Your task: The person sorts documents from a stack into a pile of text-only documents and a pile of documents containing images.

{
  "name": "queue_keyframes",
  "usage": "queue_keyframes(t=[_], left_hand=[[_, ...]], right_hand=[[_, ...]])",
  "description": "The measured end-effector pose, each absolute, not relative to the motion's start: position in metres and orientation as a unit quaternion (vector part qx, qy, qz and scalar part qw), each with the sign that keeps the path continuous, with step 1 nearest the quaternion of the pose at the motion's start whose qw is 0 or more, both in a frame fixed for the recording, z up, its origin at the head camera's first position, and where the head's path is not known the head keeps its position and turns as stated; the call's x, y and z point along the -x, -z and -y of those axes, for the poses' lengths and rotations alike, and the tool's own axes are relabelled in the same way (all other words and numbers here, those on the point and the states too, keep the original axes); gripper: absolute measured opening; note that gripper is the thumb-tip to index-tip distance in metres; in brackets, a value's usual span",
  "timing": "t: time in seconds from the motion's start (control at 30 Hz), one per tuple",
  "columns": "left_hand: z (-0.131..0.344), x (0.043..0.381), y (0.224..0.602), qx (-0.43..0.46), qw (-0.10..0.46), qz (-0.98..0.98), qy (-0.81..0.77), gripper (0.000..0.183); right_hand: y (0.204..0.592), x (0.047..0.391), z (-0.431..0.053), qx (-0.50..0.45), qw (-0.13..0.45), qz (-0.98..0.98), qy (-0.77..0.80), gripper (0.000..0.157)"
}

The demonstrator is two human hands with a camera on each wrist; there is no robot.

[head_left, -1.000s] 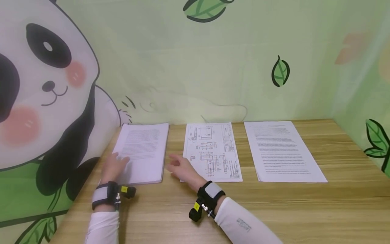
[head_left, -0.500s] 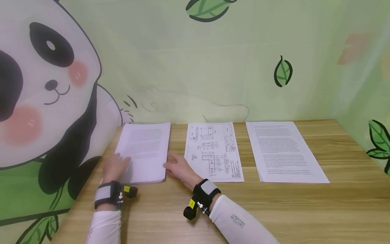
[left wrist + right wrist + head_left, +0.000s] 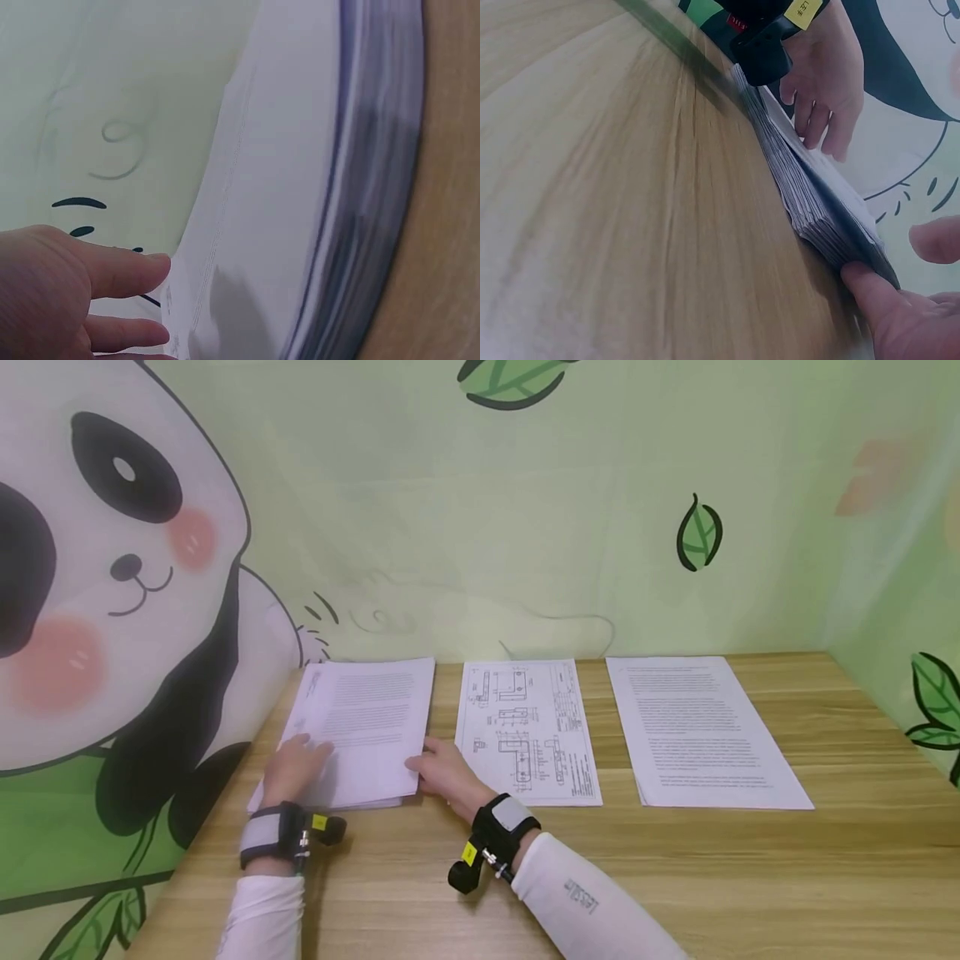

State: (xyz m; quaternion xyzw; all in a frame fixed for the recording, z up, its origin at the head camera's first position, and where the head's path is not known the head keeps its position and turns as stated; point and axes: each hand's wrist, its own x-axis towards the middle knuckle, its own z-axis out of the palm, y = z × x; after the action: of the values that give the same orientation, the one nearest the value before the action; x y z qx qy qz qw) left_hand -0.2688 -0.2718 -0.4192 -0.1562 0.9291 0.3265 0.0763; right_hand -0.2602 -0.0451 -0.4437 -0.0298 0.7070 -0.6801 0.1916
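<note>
A stack of printed paper (image 3: 360, 718) lies at the table's left, its upper sheets shifted right over those below. My left hand (image 3: 294, 768) is at the lower left of the stack, fingers fairly straight, fingertips at the paper. At the right edge, my right hand (image 3: 453, 777) pinches the upper sheets, thumb tip over the margin. From the right wrist, a dark gap shows between these sheets (image 3: 840, 180) and the layered stack (image 3: 791, 180) beneath; how many sheets are held I cannot tell. Beside the right hand lies a technical drawing (image 3: 517, 693).
A printed text page (image 3: 697, 735) lies at the right of the wooden table (image 3: 615, 877). Behind the table hangs a pale green backdrop (image 3: 585, 510) with leaves and a large panda (image 3: 142, 552). Both wrists wear black straps with cameras.
My right hand has moved left to the stack's right edge and taken hold there. The upper sheets have slid right, uncovering paper at the lower left. The left hand has barely moved.
</note>
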Motion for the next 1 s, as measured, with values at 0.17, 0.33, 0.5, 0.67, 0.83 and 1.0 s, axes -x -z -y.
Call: queue_keyframes(t=[0.17,0.33,0.5,0.67,0.83,1.0], left_hand=[[0.270,0.270,0.417,0.148,0.072,-0.925,-0.342,0.067],[0.268,0.271,0.417,0.142,0.075,-0.924,-0.347,0.067],[0.266,0.274,0.418,0.144,0.075,-0.920,-0.357,0.069],[0.263,0.276,0.420,0.148,0.086,-0.904,-0.393,0.076],[0.258,0.275,0.416,0.152,0.082,-0.891,-0.419,0.083],[0.254,0.271,0.408,0.153,0.068,-0.883,-0.439,0.081]], right_hand=[[0.444,0.263,0.044,0.013,0.177,-0.715,0.676,0.042],[0.445,0.267,0.041,-0.012,0.163,-0.716,0.678,0.045],[0.444,0.270,0.039,-0.030,0.144,-0.704,0.695,0.056],[0.437,0.268,0.029,-0.037,0.136,-0.688,0.712,0.063],[0.428,0.267,0.013,-0.039,0.127,-0.676,0.725,0.067],[0.420,0.266,-0.005,-0.040,0.123,-0.666,0.735,0.067]])
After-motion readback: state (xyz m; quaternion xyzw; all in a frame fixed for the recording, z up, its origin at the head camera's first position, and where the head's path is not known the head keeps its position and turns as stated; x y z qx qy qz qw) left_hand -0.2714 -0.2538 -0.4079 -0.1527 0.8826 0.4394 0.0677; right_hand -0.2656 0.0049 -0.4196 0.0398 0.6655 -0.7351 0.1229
